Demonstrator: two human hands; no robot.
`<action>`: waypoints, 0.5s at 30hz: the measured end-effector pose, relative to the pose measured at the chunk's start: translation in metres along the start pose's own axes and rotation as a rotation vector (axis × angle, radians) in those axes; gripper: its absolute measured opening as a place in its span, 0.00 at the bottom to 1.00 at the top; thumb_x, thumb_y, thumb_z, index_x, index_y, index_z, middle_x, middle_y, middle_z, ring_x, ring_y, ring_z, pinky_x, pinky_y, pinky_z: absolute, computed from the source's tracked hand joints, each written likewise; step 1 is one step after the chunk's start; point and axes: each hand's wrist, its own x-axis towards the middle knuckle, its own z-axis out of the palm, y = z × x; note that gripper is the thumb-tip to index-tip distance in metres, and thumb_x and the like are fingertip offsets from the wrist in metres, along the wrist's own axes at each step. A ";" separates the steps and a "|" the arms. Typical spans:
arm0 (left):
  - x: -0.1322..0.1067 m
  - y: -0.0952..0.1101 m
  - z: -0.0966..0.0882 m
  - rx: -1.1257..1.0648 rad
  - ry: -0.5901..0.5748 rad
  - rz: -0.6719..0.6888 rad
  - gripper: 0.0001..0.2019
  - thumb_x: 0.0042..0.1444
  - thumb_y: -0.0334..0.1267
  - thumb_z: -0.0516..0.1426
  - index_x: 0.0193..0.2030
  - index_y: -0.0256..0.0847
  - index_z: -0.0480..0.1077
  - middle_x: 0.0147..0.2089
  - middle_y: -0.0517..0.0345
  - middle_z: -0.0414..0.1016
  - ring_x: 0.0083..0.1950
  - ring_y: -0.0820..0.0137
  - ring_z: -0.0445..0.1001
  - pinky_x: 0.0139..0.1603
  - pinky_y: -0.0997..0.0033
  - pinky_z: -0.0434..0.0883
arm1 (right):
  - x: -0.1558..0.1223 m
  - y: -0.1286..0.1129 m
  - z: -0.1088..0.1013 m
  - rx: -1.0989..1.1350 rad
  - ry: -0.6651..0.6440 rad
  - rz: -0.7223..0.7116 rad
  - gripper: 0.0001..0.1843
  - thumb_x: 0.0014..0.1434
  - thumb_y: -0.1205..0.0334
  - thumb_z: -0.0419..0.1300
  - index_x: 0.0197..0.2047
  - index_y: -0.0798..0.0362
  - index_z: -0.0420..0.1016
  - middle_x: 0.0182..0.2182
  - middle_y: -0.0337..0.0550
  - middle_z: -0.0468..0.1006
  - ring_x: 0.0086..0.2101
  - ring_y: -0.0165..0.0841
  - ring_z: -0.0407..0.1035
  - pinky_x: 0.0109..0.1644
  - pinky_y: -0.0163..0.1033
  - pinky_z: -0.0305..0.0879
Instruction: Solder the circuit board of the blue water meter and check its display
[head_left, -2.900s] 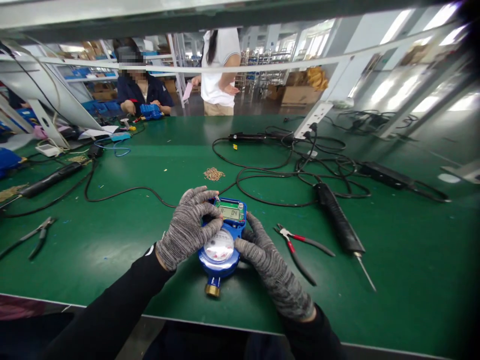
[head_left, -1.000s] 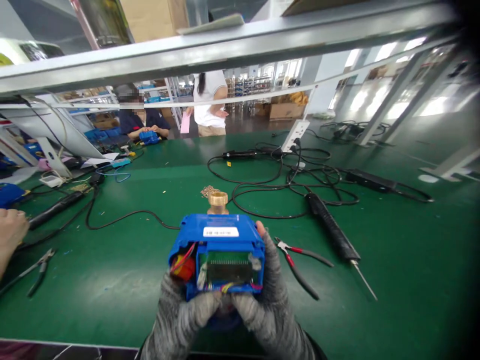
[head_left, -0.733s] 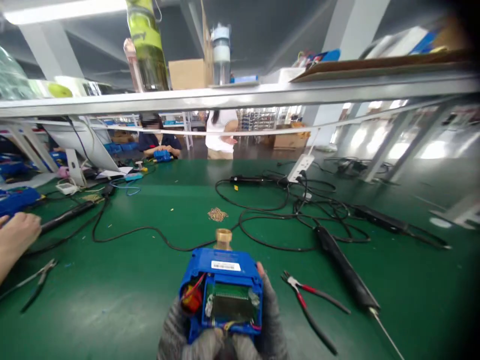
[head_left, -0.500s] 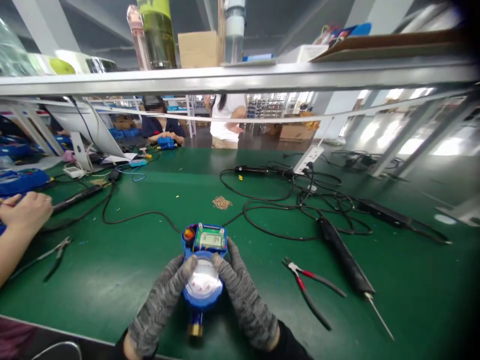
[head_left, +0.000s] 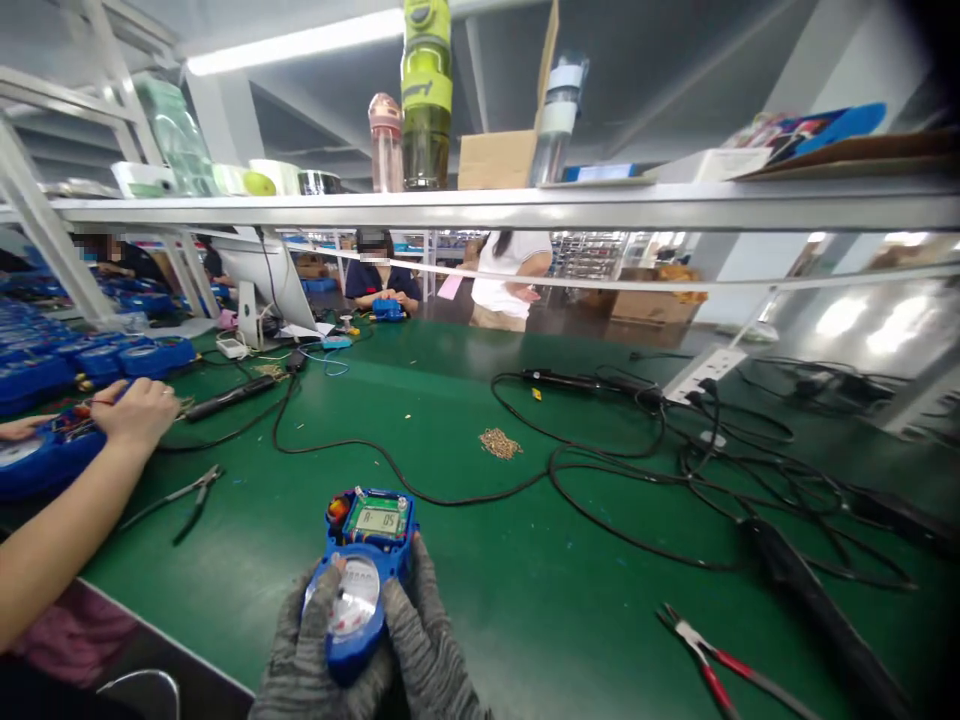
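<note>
A blue water meter with a clear round dial cover is held up near the table's front edge. At its far end, an open housing shows a green circuit board with a small lit display and coloured wires beside it. My left hand, in a grey knit glove, grips the meter's left side, thumb on the dial cover. My right hand, gloved alike, wraps the right side with its thumb on the rim. Both hands are closed on the meter; its underside is hidden.
Red-handled cutters and a black electric screwdriver lie at right amid cables. Small brass-coloured screws are heaped ahead. At left, a co-worker's hand works on another blue meter, near more pliers. A shelf crosses above.
My view has turned left and up, so the bench and tools sit further right and lower. Both hands have shifted the meter left and closer to me. Its display now reads more clearly.
</note>
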 end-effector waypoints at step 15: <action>0.150 -0.082 -0.105 0.292 0.079 -0.061 0.33 0.54 0.47 0.61 0.65 0.40 0.62 0.67 0.46 0.63 0.65 0.53 0.68 0.67 0.55 0.66 | -0.015 -0.050 -0.031 -0.013 0.266 0.087 0.37 0.42 0.41 0.75 0.52 0.48 0.75 0.38 0.49 0.85 0.38 0.42 0.80 0.46 0.47 0.74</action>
